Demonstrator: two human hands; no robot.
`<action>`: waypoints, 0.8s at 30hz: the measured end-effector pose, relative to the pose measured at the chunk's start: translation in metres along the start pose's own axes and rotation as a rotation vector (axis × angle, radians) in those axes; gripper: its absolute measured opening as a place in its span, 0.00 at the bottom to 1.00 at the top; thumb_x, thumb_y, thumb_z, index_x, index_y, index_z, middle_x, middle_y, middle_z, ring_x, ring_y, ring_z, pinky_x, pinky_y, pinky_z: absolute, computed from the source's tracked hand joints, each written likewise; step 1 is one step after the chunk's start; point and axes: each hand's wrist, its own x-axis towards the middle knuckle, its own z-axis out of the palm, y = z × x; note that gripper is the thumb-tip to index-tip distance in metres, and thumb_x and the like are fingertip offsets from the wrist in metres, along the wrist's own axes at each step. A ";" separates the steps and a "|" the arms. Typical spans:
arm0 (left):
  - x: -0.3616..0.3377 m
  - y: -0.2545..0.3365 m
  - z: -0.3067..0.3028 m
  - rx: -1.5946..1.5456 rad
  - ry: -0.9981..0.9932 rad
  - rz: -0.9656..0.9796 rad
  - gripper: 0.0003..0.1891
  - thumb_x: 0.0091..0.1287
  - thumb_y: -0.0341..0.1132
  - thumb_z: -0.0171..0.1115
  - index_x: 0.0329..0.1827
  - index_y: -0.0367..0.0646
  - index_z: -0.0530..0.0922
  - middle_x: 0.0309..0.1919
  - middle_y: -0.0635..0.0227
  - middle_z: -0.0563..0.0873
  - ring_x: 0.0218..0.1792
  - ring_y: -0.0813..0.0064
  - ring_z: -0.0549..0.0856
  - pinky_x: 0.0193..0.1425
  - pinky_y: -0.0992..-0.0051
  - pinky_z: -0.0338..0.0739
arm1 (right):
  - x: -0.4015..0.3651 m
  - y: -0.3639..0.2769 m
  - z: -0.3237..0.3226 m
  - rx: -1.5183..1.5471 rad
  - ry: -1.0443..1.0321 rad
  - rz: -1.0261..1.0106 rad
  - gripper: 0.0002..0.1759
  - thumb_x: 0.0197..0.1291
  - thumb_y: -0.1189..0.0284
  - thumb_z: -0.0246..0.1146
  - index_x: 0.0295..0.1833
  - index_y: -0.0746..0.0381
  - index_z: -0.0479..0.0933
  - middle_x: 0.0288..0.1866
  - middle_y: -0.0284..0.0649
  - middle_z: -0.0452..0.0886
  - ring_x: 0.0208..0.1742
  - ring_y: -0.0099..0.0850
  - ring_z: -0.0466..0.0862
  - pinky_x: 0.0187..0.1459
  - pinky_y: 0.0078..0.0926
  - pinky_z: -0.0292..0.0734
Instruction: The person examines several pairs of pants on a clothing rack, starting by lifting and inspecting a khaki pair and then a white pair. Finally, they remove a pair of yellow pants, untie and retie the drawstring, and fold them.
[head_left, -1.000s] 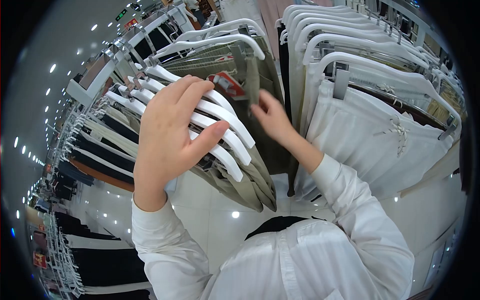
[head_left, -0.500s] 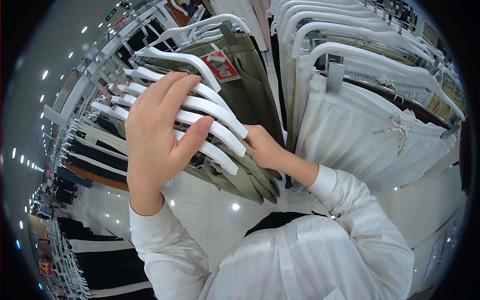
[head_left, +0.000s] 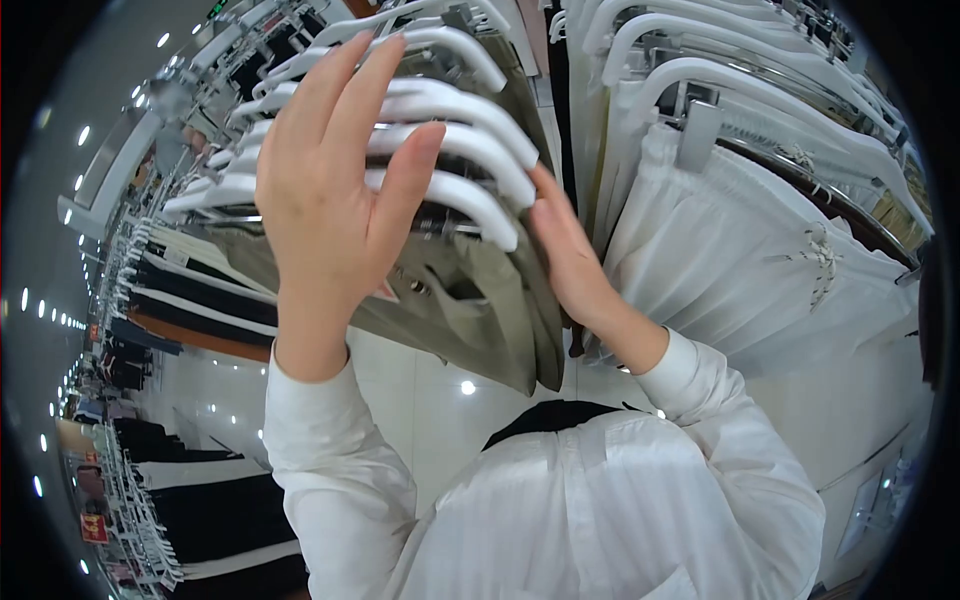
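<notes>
My left hand (head_left: 325, 200) is spread over several white hangers (head_left: 465, 150), its fingers stretched and its thumb apart. It lies across their tops, and its palm side is hidden. From these hangers hang olive-green trousers (head_left: 490, 320), with a button showing at the waist of the front pair. My right hand (head_left: 575, 265) rests against the right ends of the hangers and the side of the trousers. Its fingers look extended, though partly hidden behind the hanger ends.
To the right, white drawstring shorts (head_left: 720, 240) hang from clips on a white hanger (head_left: 790, 110), with more hangers behind. Dark and pale garments (head_left: 200, 310) hang on racks at the left. A shiny tiled floor (head_left: 400, 410) shows below.
The front hangers now sit higher and farther apart, and the trousers' front faces me more. My left hand has moved up; my right hand has flattened along the hanger ends. A red tag is no longer visible.
</notes>
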 end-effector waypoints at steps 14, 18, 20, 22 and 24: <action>-0.152 -0.106 -0.050 -0.707 0.654 -0.975 0.31 0.67 0.45 0.48 0.68 0.43 0.49 0.63 0.61 0.62 0.65 0.68 0.61 0.67 0.67 0.51 | -0.006 -0.062 0.018 -0.641 -0.005 -0.558 0.32 0.53 0.76 0.58 0.65 0.62 0.60 0.62 0.42 0.63 0.58 0.32 0.68 0.54 0.26 0.66; -0.164 -0.113 -0.042 -0.810 0.539 -0.925 0.26 0.69 0.43 0.49 0.65 0.43 0.55 0.54 0.63 0.71 0.53 0.70 0.74 0.53 0.73 0.70 | 0.013 -0.061 0.023 -0.709 0.085 -0.550 0.30 0.53 0.74 0.61 0.63 0.60 0.62 0.58 0.40 0.64 0.54 0.29 0.69 0.47 0.23 0.68; -0.159 -0.110 -0.037 -0.840 0.572 -0.905 0.21 0.69 0.39 0.49 0.62 0.40 0.59 0.52 0.65 0.73 0.51 0.73 0.75 0.52 0.74 0.71 | 0.018 -0.064 0.034 -0.621 0.124 -0.565 0.26 0.61 0.80 0.50 0.66 0.64 0.57 0.60 0.37 0.68 0.44 0.18 0.73 0.41 0.13 0.67; -0.155 -0.115 -0.033 -0.908 0.542 -0.920 0.20 0.69 0.38 0.49 0.60 0.40 0.61 0.51 0.65 0.74 0.50 0.74 0.75 0.52 0.75 0.71 | 0.017 -0.068 0.029 -0.705 0.131 -0.525 0.24 0.62 0.79 0.49 0.65 0.63 0.59 0.59 0.35 0.68 0.41 0.15 0.72 0.39 0.10 0.65; -0.152 -0.122 -0.027 -0.972 0.512 -0.933 0.18 0.68 0.37 0.50 0.58 0.39 0.64 0.51 0.65 0.74 0.50 0.74 0.75 0.52 0.75 0.71 | 0.024 -0.068 0.028 -0.760 0.165 -0.606 0.23 0.63 0.78 0.49 0.65 0.63 0.60 0.58 0.33 0.69 0.38 0.12 0.70 0.38 0.07 0.62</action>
